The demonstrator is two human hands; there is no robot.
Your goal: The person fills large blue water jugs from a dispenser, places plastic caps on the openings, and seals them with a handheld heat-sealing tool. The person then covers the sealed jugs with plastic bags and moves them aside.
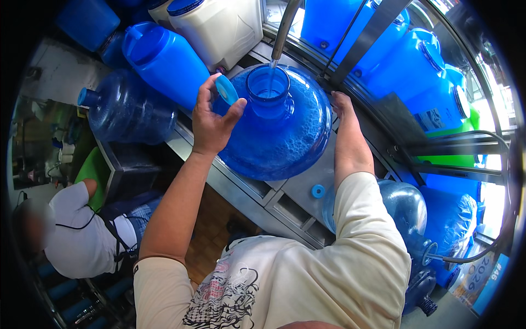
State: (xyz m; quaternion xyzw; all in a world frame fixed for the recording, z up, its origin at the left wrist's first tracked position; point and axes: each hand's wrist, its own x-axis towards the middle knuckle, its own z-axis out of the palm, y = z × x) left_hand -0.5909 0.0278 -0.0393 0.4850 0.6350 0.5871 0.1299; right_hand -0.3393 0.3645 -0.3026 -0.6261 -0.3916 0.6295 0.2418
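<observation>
Between my thumb and fingers, my left hand (214, 117) holds a light blue plastic cap (226, 89) on edge, left of a bottle's mouth. That large round blue water bottle (271, 144) stands upright on the steel counter, with water and foam showing through its wall. From a metal spout (283, 35) above, a stream of water runs into the open neck (268, 84). My right hand (342, 103) is at the bottle's right side; its fingers are partly hidden, and I cannot tell whether it touches the bottle. A second blue cap (317, 191) lies on the counter near my right forearm.
Blue jugs (164, 61) and a white container (222, 31) crowd the far left. A water bottle (131, 109) lies on its side there. Another bottle (402, 205) with a hose (464, 259) at its neck is at right. A person (86, 234) is at lower left.
</observation>
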